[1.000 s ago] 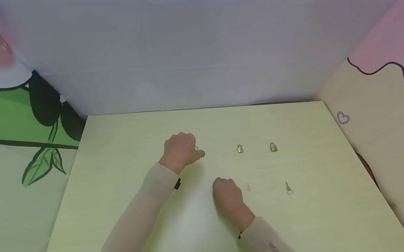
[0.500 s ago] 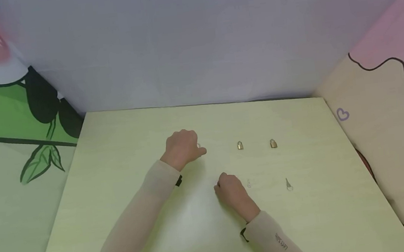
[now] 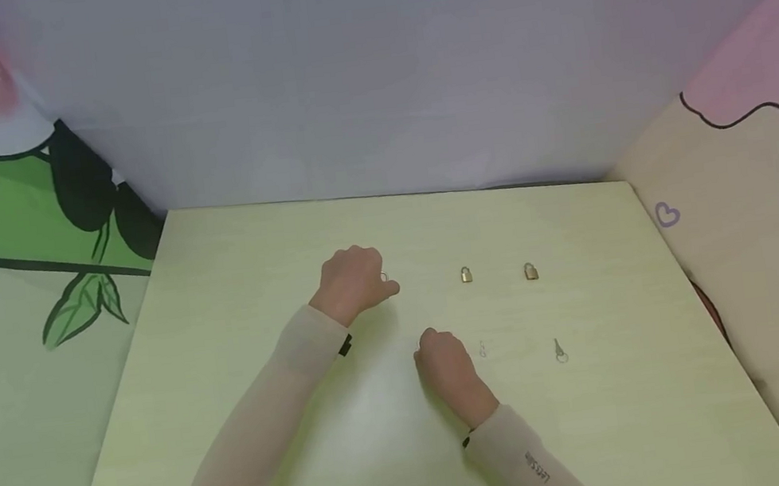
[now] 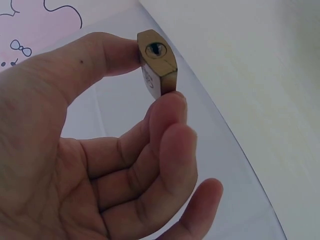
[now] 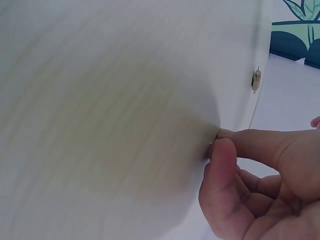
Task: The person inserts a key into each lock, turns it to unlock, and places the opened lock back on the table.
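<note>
My left hand (image 3: 352, 283) holds a brass padlock (image 4: 159, 65) above the table, pinched between thumb and index finger. In the left wrist view its keyhole end faces the camera, while part of the shackle ring shows past the hand in the head view. Low over the table, my right hand (image 3: 447, 369) pinches a small thin metal piece with thumb and index fingertips. The fingers hide nearly all of that piece in the right wrist view. Right of the hands lie two more brass padlocks, one nearer (image 3: 466, 275) and one farther (image 3: 531, 272).
A small key on a ring (image 3: 483, 349) lies just right of my right hand, with another key (image 3: 560, 351) farther right. The pale wooden table (image 3: 274, 240) ends at a white back wall (image 3: 373, 100). The right wrist view shows a small brass padlock (image 5: 256, 81).
My right hand has shifted slightly right and turned, and a thin glint showed at its fingertips half a second ago. My left hand keeps its hold on the padlock, almost still.
</note>
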`<state>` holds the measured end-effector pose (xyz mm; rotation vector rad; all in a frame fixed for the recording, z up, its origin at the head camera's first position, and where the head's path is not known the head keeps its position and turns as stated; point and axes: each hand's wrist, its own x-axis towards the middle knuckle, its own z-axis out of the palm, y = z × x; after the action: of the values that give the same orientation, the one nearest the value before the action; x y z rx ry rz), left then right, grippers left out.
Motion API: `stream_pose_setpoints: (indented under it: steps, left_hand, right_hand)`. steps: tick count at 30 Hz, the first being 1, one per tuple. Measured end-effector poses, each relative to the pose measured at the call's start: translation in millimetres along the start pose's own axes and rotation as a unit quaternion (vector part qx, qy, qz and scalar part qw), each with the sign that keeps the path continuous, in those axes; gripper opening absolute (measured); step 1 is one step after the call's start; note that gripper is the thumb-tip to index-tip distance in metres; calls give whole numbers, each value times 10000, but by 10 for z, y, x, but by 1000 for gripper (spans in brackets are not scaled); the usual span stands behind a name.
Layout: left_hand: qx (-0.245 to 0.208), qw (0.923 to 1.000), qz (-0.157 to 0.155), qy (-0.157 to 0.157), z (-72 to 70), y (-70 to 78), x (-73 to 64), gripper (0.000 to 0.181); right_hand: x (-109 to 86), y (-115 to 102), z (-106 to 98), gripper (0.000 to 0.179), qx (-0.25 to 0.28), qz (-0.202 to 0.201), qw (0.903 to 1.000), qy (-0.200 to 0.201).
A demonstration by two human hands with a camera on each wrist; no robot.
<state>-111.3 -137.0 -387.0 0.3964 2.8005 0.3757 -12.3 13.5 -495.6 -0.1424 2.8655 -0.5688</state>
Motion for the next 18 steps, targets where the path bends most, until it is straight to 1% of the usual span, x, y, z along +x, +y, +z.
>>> stream_pose_setpoints:
  steps: [5,9,12,14,18]
  left_hand:
    - [27,10000,12,18,7,15,20,45]
    - [13,10000,-18,15,-6,25,34,44]
    - [18,10000,-15,1,-9,28,39,44]
    - [46,10000,8,5,-8,29,44,46]
    - [83,10000,26,49,-13,35,44,46]
  right_hand:
    - [23,-5,-23,17,321,182,9992,-145]
    - [62,58,-45,19,697,223,9968,-328]
    - [89,116,-52,25,1030,329,9927,-542]
    - [92,134,-59,32,1212,366,9898,-656]
    - [82,133,-68,44,1469,360,9857,-740]
